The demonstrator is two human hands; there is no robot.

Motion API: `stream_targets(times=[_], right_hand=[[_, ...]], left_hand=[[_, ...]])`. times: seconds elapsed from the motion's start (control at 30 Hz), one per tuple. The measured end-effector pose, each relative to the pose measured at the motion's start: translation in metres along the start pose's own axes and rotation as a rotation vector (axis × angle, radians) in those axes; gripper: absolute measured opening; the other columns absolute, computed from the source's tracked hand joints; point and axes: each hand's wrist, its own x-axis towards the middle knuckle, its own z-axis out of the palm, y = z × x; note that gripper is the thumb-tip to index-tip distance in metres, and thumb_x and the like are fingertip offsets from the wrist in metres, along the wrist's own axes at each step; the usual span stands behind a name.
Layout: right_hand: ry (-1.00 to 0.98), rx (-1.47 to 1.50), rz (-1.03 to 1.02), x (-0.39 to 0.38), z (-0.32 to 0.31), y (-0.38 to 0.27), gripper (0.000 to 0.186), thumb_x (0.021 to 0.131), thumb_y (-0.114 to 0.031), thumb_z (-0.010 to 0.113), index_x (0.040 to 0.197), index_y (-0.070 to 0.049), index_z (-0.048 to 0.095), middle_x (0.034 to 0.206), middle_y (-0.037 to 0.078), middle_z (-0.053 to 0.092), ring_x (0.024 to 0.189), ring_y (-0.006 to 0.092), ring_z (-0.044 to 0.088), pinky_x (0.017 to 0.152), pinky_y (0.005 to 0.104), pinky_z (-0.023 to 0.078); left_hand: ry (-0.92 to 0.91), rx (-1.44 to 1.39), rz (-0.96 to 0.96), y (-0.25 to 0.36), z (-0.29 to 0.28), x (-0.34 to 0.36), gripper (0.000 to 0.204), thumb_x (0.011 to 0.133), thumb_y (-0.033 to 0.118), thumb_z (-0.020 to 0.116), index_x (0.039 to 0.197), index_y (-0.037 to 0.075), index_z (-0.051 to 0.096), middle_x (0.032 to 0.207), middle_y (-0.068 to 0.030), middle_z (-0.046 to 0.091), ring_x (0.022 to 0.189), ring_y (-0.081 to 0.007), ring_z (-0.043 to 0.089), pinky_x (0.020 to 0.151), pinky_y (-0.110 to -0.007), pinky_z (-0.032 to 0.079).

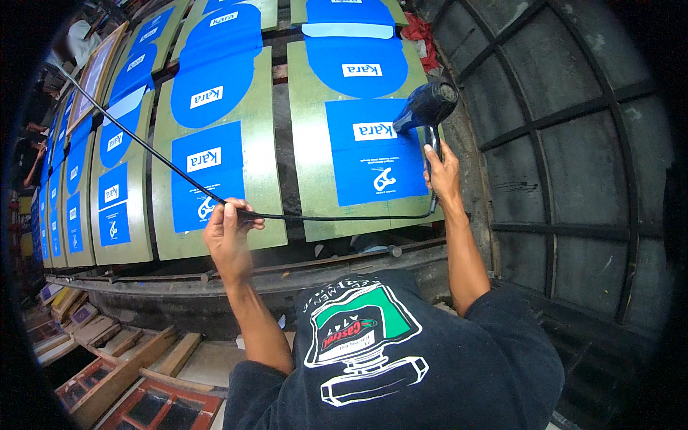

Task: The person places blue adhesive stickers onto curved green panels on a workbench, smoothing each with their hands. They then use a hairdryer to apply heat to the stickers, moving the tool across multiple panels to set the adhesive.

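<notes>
A black hair dryer is held upright by its handle in my right hand, with its nozzle pointed down over a blue printed sheet on a pale olive board. Its black cord runs from the handle base leftward to my left hand, whose fingers pinch it. From there the cord stretches up toward the upper left. Below my left hand, another board carries blue printed pieces.
More boards with blue pieces fill the left. A wood-edged screen frame and a co-worker are at upper left. Dark framed panels line the right. Red material lies behind the boards. Wooden frames lie at lower left.
</notes>
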Motion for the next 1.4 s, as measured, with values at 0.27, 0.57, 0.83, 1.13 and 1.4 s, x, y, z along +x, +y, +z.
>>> stream_targets(times=[0.27,0.57,0.83,1.13,1.4], right_hand=[[-0.069,0.039,0.010,0.016,0.015,-0.010,0.041,0.094,-0.024,0.061,0.130,-0.007,0.053,0.062,-0.002,0.048,0.043,0.0072,0.045,0.035,0.0228,0.034],[-0.249,0.039,0.004,0.008,0.049,-0.020,0.043,0.093,-0.023,0.061,0.132,-0.007,0.052,0.061,-0.003,0.047,0.043,0.0067,0.044,0.036,0.0233,0.033],[-0.289,-0.001,0.013,-0.016,0.036,-0.023,0.044,0.093,-0.021,0.061,0.133,-0.005,0.052,0.061,-0.003,0.049,0.044,0.0069,0.045,0.038,0.0240,0.034],[-0.301,-0.093,-0.001,-0.012,0.032,-0.025,0.042,0.092,-0.021,0.062,0.130,-0.005,0.054,0.060,-0.003,0.048,0.043,0.0064,0.044,0.038,0.0246,0.034],[-0.238,-0.193,-0.136,0.013,0.036,-0.008,0.045,0.090,-0.024,0.063,0.127,0.000,0.055,0.065,0.002,0.056,0.048,0.0106,0.051,0.047,0.0293,0.043]], left_hand=[[0.031,0.021,0.017,0.004,0.000,0.000,0.023,0.100,0.020,0.050,0.091,0.001,0.059,0.085,-0.0092,0.060,0.070,-0.0153,0.062,0.063,-0.028,0.053],[0.106,0.056,0.044,0.008,-0.021,-0.008,0.023,0.100,0.021,0.051,0.091,0.002,0.059,0.085,-0.0088,0.061,0.069,-0.0137,0.061,0.062,-0.027,0.053],[0.097,0.026,0.041,0.006,-0.017,-0.012,0.022,0.101,0.019,0.050,0.092,0.001,0.059,0.086,-0.0090,0.061,0.067,-0.0132,0.062,0.062,-0.025,0.055],[0.058,0.044,0.052,0.007,-0.019,-0.009,0.021,0.101,0.021,0.050,0.096,0.002,0.059,0.089,-0.0078,0.061,0.072,-0.0117,0.061,0.064,-0.025,0.054],[0.078,0.028,0.032,0.005,-0.009,-0.006,0.021,0.101,0.017,0.050,0.092,0.000,0.059,0.086,-0.0100,0.062,0.069,-0.0133,0.063,0.060,-0.024,0.056]])
